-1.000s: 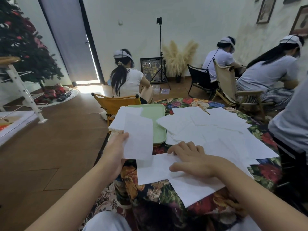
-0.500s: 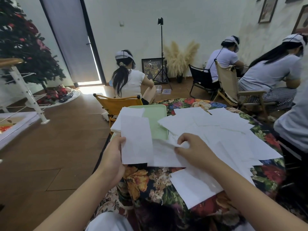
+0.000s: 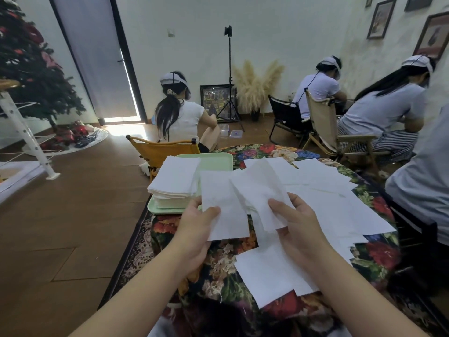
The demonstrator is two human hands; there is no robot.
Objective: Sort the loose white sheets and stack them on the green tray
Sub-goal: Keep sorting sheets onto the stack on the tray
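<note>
A pale green tray (image 3: 213, 158) lies at the table's left edge with a thick stack of white sheets (image 3: 176, 181) on its left half. My left hand (image 3: 196, 227) pinches one white sheet (image 3: 223, 205) by its lower left corner, thumb on top. My right hand (image 3: 294, 224) holds another white sheet (image 3: 261, 190) lifted off the table, just right of the first. Several loose white sheets (image 3: 328, 190) cover the flowered tablecloth (image 3: 223, 266) to the right and in front of me.
An orange folding chair (image 3: 165, 149) stands just beyond the tray, with a person seated on the floor past it. Two people sit in chairs at the back right, and another person's side (image 3: 422, 181) is close at the table's right. Wooden floor lies to the left.
My right hand has lifted a sheet off the table and brought it up beside the sheet in my left hand. Both hands have drawn closer together.
</note>
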